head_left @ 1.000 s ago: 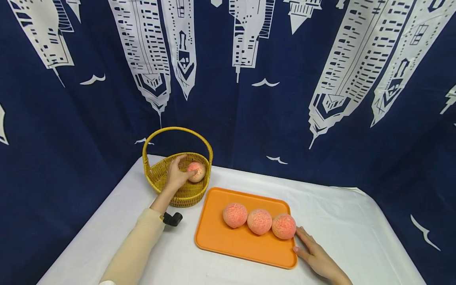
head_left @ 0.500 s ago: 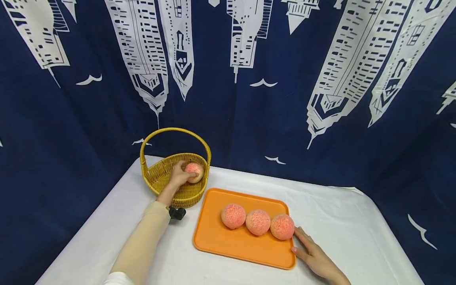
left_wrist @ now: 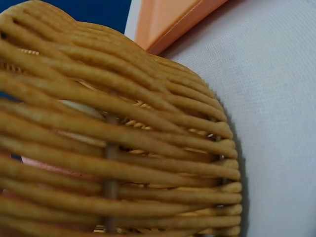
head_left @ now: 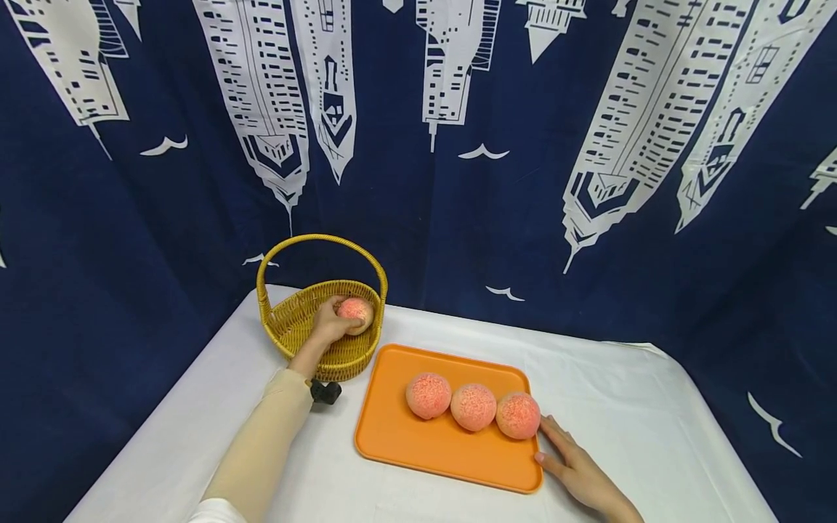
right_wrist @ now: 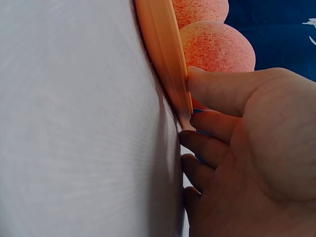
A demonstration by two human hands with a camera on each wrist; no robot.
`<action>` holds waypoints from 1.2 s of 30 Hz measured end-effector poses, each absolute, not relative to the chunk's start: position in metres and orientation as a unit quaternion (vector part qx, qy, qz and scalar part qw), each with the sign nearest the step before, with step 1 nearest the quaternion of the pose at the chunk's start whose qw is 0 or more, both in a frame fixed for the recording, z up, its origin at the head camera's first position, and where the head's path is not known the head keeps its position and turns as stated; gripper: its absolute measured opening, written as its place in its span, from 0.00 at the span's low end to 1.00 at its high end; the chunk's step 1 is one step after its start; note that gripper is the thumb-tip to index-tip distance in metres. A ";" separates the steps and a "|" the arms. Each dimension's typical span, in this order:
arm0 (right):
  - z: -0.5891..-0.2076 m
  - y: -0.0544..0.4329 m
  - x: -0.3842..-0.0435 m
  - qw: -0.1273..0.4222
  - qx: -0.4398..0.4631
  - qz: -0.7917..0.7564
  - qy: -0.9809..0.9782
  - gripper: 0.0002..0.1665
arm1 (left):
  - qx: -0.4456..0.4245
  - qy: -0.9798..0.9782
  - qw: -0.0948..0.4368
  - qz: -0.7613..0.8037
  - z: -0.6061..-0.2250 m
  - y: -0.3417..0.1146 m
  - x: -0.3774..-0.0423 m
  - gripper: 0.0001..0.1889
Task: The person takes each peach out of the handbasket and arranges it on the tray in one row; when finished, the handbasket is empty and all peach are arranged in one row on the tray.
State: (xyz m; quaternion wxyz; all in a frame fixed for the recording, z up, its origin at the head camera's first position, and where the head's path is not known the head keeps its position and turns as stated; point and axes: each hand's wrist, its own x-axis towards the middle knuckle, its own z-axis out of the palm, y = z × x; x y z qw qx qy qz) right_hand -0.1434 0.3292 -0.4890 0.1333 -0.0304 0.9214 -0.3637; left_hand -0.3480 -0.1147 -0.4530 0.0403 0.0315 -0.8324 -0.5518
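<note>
In the head view my left hand (head_left: pixel 329 324) reaches into a yellow wicker basket (head_left: pixel 344 369) and grips a pinkish-red peach (head_left: pixel 356 312) there, thumb on its near side. The basket's woven wall (left_wrist: pixel 163 113) fills much of the left wrist view and mostly hides that hand. Three more peaches (head_left: pixel 474 407) sit in a row on an orange tray (head_left: pixel 418 454). At the tray's right edge rests my right hand (head_left: pixel 578 471), fingers extended. The right wrist view has its thumb (right_wrist: pixel 222 89) against the tray rim, close beside the nearest peach (right_wrist: pixel 217 52).
Under everything lies a white tablecloth (head_left: pixel 654 421). A dark blue curtain (head_left: pixel 418 218) with white building prints hangs behind the table. The basket's tall arched handle (head_left: pixel 320 236) rises over its opening. A black wrist camera (head_left: pixel 325 392) sits at the left cuff, near the basket's front.
My left hand's fingers have closed around the peach inside the basket, and the forearm has shifted slightly right. The right hand stays at the tray edge.
</note>
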 end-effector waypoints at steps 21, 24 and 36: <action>-0.489 0.329 -0.144 0.135 -0.024 -0.372 0.918 0.44 | -0.032 -0.819 0.115 -0.561 -0.410 -0.108 -0.274 0.36; -0.489 0.328 -0.144 0.137 -0.022 -0.369 0.919 0.44 | -0.046 -0.820 0.111 -0.559 -0.409 -0.104 -0.261 0.36; -0.489 0.329 -0.144 0.135 -0.026 -0.371 0.919 0.44 | -0.091 -0.818 0.073 -0.563 -0.427 -0.084 -0.224 0.36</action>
